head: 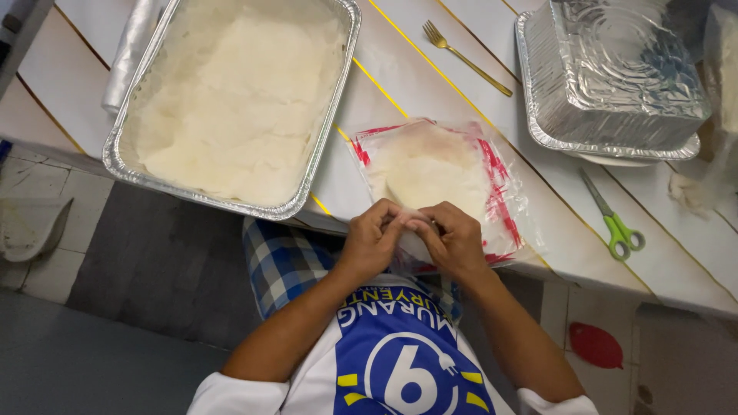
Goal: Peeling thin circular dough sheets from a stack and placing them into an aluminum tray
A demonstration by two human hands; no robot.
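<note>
From the head camera we look down on our own two hands meeting at the near edge of the desk (430,84), a white top crossed by thin yellow lines. Our left hand (371,240) is curled nearly closed, its fingertips (394,220) pinching a thin, pale, translucent sheet (425,173); our right hand (455,238) is bent in the same narrow pinch on the same sheet, the two sets of fingers touching each other. The sheet lies in a clear plastic bag with red stripes (500,200), which sits flat on the desk just beyond our knuckles and overhangs the edge slightly. Exactly how many layers we grip is hard to make out, since the fingers cover the spot and the material is see-through. To the left, a large foil tray (123,161) holds a spread of similar off-white sheets; its far end is cut off by the top of the frame. At upper right stands a stack of empty foil trays (615,77), also cropped. A gold fork (465,55) lies between the two trays, and green-handled scissors (615,219) rest to the right of the bag. A red object (596,346) lies on the floor below.
</note>
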